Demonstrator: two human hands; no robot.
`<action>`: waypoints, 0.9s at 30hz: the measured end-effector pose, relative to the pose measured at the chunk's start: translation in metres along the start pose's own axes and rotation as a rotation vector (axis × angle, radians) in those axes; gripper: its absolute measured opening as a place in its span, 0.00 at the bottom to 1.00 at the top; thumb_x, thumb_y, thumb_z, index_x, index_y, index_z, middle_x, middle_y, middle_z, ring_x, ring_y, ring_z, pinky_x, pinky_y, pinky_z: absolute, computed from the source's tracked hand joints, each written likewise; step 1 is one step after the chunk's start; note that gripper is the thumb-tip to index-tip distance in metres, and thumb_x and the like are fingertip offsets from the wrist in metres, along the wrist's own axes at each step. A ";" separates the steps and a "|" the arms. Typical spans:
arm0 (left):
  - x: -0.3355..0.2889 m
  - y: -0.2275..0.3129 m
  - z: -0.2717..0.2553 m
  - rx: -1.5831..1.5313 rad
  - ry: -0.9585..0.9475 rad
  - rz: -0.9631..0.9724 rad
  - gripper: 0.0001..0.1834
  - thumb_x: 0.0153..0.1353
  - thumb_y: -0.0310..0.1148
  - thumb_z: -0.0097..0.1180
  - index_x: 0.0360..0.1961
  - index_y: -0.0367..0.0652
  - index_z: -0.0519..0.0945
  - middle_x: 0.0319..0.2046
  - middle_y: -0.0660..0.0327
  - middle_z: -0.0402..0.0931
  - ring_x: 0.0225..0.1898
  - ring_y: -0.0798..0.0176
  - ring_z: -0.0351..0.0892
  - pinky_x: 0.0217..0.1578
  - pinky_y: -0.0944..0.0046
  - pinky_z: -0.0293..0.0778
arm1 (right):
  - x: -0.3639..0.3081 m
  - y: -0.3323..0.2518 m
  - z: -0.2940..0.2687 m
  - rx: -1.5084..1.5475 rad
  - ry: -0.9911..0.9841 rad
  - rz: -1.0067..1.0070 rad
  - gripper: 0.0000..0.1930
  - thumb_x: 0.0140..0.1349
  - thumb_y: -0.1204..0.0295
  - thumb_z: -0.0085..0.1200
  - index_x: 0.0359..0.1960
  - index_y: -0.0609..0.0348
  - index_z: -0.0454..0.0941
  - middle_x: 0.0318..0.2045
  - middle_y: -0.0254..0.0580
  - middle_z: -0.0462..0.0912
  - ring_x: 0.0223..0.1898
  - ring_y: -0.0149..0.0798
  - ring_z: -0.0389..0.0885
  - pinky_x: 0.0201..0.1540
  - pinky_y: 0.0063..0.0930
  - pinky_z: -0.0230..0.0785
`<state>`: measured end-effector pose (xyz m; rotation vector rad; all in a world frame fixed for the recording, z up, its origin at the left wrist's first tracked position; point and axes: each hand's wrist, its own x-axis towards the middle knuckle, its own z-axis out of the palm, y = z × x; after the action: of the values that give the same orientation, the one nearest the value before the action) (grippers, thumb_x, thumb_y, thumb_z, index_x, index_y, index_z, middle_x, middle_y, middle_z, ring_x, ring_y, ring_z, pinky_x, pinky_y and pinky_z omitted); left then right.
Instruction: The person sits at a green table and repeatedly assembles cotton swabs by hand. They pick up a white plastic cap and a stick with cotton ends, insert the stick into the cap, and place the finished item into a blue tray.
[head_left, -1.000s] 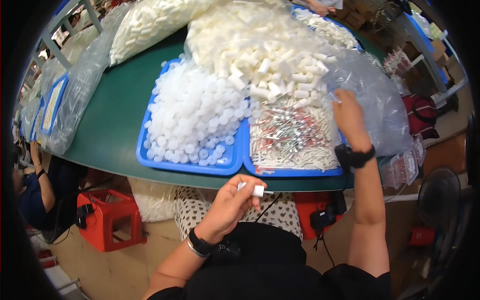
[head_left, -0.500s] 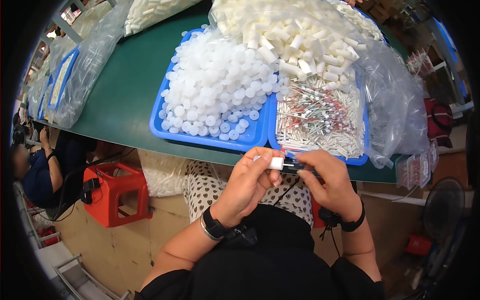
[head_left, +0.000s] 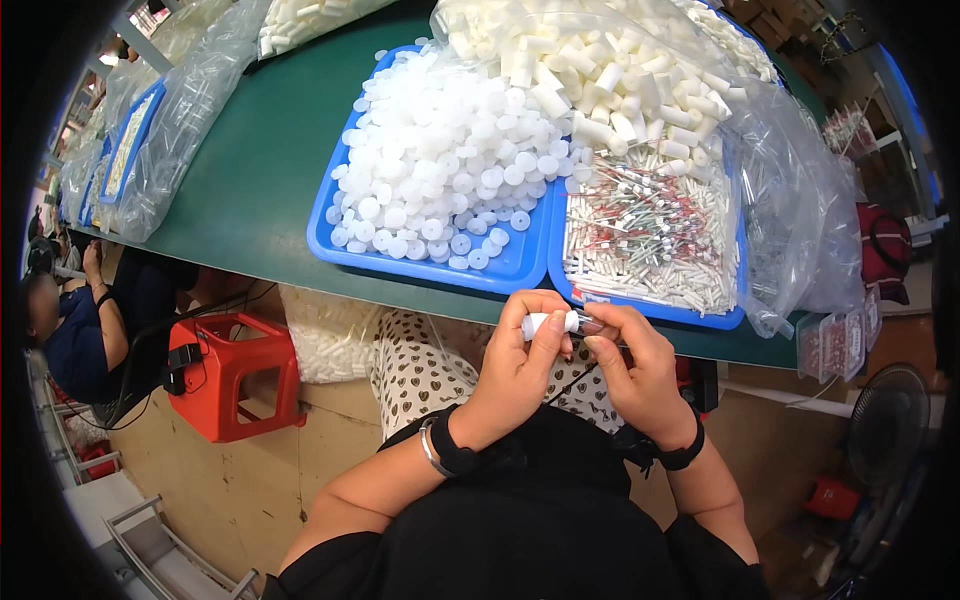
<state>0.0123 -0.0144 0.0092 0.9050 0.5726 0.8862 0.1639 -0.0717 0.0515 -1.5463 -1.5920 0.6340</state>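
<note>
Left hand (head_left: 512, 372): where its fingers close, a white cylinder (head_left: 537, 325) is held.
Right hand (head_left: 645, 368): fingers pinching a small dark piece (head_left: 590, 325).
Blue tray (head_left: 524, 270): beyond the fingers.

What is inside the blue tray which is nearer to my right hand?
The blue tray holds thin white sticks, with thin red, green and pale pieces on top. Cream cylinders hide its far end; its floor is hidden beneath the contents.

worn: black top (head_left: 560, 535) with short, loose black sleeves (head_left: 716, 545) | left-wrist band (head_left: 460, 456): black, wide, beside slim silver-coloured bangle (head_left: 427, 446) | right-wrist band (head_left: 685, 455): black too | bottoms (head_left: 412, 372): cream, patterned with dark heart-shaped motifs
</note>
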 end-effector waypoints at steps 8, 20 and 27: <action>0.000 -0.002 -0.004 0.120 -0.292 0.040 0.27 0.61 0.23 0.55 0.63 0.40 0.68 0.68 0.53 0.59 0.69 0.59 0.58 0.67 0.58 0.55 | 0.002 0.004 0.005 -0.011 -0.167 -0.206 0.13 0.59 0.84 0.50 0.46 0.67 0.73 0.38 0.55 0.80 0.39 0.56 0.81 0.41 0.41 0.73; 0.004 0.002 -0.008 -0.576 -0.262 -0.309 0.31 0.72 0.41 0.35 0.71 0.36 0.55 0.71 0.51 0.54 0.72 0.56 0.52 0.70 0.56 0.51 | 0.006 0.014 0.016 -0.247 0.002 -0.358 0.17 0.56 0.76 0.61 0.47 0.64 0.72 0.33 0.48 0.77 0.33 0.51 0.79 0.34 0.39 0.72; -0.009 0.005 -0.002 -0.634 -0.207 -0.377 0.27 0.73 0.43 0.35 0.67 0.40 0.60 0.71 0.57 0.54 0.72 0.55 0.52 0.69 0.52 0.55 | 0.009 0.009 0.017 -0.314 -0.054 -0.390 0.13 0.55 0.74 0.61 0.40 0.64 0.76 0.28 0.45 0.77 0.25 0.46 0.77 0.26 0.37 0.69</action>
<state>0.0039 -0.0190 0.0129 0.2896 0.2399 0.5647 0.1555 -0.0591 0.0365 -1.3816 -2.0390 0.2186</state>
